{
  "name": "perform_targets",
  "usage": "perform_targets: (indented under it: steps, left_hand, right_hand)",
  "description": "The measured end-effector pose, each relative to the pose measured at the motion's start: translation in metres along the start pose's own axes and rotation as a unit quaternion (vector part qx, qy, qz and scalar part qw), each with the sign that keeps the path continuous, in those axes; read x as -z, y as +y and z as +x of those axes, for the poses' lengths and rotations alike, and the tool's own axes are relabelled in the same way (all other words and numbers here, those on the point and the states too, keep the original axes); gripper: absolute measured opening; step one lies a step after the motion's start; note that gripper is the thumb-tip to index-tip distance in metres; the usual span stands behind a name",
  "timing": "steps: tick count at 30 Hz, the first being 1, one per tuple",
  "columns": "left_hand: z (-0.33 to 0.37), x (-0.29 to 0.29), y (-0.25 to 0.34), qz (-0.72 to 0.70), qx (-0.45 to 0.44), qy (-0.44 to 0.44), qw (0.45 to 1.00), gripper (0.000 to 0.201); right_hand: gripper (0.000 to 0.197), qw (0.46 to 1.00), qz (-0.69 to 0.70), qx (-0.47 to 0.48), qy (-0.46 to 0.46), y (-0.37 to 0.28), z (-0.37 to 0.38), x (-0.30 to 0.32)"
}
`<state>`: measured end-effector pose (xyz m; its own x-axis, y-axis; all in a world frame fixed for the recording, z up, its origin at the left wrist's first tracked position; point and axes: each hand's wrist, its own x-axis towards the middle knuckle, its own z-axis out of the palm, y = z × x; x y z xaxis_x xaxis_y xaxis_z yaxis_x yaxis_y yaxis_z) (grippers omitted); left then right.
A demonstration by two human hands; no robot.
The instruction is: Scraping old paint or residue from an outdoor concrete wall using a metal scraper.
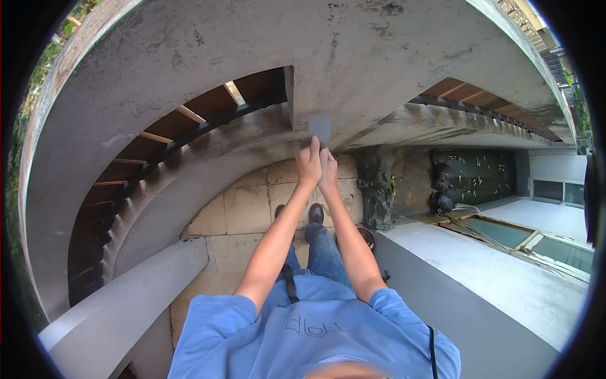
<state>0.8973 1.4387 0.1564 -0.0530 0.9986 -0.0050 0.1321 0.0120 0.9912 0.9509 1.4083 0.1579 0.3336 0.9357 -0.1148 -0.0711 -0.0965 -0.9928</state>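
Observation:
A scraper (320, 128) with a flat grey blade, wider at its far end, points away from me against the grey wall (353, 76). My left hand (308, 165) is closed on it, the thumb stretched along toward the blade. Close beside, my right hand (328, 170) is also closed around the lower part. Between them the hands hide the handle. The blade's far edge appears to meet the stained wall surface, just right of the corner of a curved opening.
Curved openings with reddish-brown slats (205, 104) flank the wall section. Pale floor tiles (246, 208) lie under my shoes. To the right are a white ledge (480, 271), dark round bundles (444, 202), a window frame (530, 243) with cables, and a low wall (132, 297) stands left.

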Motion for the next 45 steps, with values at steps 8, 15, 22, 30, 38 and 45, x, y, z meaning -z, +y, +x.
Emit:
perform_targets:
  steps: [8,15,22,30,38,45]
  left_hand:
    - [-0.025,-0.016,-0.021,0.022,-0.050,0.040,0.998,0.054]
    - [0.011,-0.017,0.000,-0.089,-0.014,0.024,0.996,0.055]
    - [0.006,-0.005,0.016,0.010,0.014,0.037,0.999,0.061]
    - [-0.035,-0.016,-0.008,-0.001,0.025,0.054,0.998,0.059]
    - [0.035,-0.007,0.067,-0.061,-0.041,0.031,0.997,0.059]
    - [-0.022,-0.019,0.014,-0.073,0.015,0.055,0.996,0.062]
  right_hand:
    - [0.033,0.996,0.073,0.035,0.045,0.050,-0.009,0.013]
    - [0.032,0.998,0.009,0.061,-0.011,0.015,0.025,0.011]
    - [0.033,0.995,0.053,0.083,-0.013,0.013,0.022,0.003]
    - [0.036,1.000,0.020,-0.003,-0.007,0.033,-0.017,0.026]
    - [0.031,0.998,-0.013,0.060,-0.033,-0.043,0.052,0.002]
    - [0.034,0.999,-0.014,0.042,0.008,-0.009,-0.006,0.017]
